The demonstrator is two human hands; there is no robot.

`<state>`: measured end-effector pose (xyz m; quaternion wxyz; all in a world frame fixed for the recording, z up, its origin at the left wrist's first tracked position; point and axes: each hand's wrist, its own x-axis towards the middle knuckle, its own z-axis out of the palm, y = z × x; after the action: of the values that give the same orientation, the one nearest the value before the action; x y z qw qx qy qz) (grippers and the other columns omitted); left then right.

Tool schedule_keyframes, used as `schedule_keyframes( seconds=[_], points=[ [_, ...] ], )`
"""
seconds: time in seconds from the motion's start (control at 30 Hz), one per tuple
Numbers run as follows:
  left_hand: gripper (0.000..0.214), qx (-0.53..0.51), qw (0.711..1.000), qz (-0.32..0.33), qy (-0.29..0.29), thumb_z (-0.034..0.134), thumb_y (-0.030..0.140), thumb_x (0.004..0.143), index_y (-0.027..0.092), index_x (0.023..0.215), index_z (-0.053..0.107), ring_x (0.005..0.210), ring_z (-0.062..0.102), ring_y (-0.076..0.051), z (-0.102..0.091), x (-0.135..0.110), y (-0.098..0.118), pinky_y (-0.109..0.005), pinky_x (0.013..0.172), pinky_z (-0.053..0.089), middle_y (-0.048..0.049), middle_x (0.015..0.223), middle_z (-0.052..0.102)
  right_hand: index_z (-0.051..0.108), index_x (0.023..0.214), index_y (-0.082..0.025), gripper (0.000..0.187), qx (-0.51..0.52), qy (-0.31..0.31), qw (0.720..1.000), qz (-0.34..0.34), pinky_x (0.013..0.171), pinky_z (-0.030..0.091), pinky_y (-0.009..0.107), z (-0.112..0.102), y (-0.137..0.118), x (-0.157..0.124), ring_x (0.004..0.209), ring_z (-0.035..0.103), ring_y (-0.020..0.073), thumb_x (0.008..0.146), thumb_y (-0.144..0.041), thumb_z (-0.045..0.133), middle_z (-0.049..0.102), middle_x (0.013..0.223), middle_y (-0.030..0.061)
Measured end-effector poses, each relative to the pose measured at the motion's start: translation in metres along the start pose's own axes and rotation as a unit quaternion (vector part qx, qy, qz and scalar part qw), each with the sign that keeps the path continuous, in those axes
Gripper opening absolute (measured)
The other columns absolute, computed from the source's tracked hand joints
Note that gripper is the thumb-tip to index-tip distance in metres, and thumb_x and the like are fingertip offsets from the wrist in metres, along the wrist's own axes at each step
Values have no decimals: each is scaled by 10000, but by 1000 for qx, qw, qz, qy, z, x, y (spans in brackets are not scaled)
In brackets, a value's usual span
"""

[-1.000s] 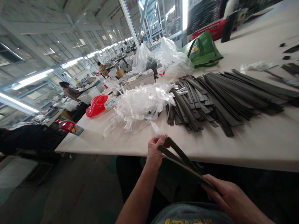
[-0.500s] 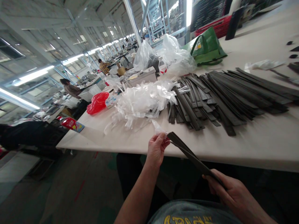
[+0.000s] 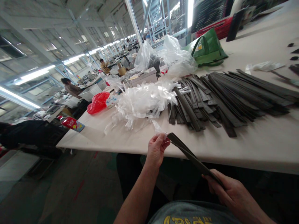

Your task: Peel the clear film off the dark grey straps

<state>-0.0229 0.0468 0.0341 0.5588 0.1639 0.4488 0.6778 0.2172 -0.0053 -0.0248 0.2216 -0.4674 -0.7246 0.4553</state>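
Note:
Dark flat strips [image 3: 190, 155], at least two laid together, slant from the table edge down toward my body. My right hand [image 3: 225, 189] is closed around their lower end. At their upper end my left hand [image 3: 157, 147] pinches a clear plastic strip [image 3: 157, 128], its fingertips right beside the dark strips' tip. Whether the plastic is joined to the dark strips I cannot tell. Beyond my hands a heap of clear plastic strips [image 3: 143, 102] lies on the table. To its right spreads a pile of similar dark strips [image 3: 231, 96].
The pale table [image 3: 263, 144] has its front edge just before my lap. A red bag [image 3: 98, 102] and a red bottle-shaped pack [image 3: 72, 123] lie at left. Clear bags [image 3: 175, 56], a box [image 3: 143, 77] and a green bag [image 3: 209, 49] stand behind. People sit at far-left tables.
Almost nothing differs. Both hands keep their holds and places, and the view has shifted very slightly.

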Motion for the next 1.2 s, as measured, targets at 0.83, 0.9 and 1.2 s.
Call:
schedule_keyframes(
  seconds=[0.83, 0.9, 1.2],
  points=[
    [244, 171, 977, 130, -1, 799, 358, 641, 147, 719, 704, 606, 569, -100, -16, -4, 3, -240, 659, 458, 1, 653, 664, 608, 931, -242, 339, -94, 43, 994, -39, 473, 439, 224, 0, 1, 6, 486, 596, 146, 917, -509, 401, 623, 597, -18],
    [233, 235, 960, 152, 3, 774, 366, 666, 150, 704, 695, 571, 525, -97, -20, -7, 6, -237, 622, 437, 17, 605, 618, 605, 940, -246, 321, -118, 65, 989, -66, 468, 438, 226, 1, 6, 4, 491, 619, 150, 923, -496, 405, 652, 627, -17],
    [154, 369, 893, 257, 7, 726, 332, 727, 178, 726, 715, 650, 554, -134, -24, -29, 4, -261, 669, 441, 0, 676, 633, 590, 944, -241, 300, -81, 39, 996, -17, 473, 431, 232, 3, -3, 4, 500, 604, 158, 903, -485, 420, 627, 606, -11]
  ],
)
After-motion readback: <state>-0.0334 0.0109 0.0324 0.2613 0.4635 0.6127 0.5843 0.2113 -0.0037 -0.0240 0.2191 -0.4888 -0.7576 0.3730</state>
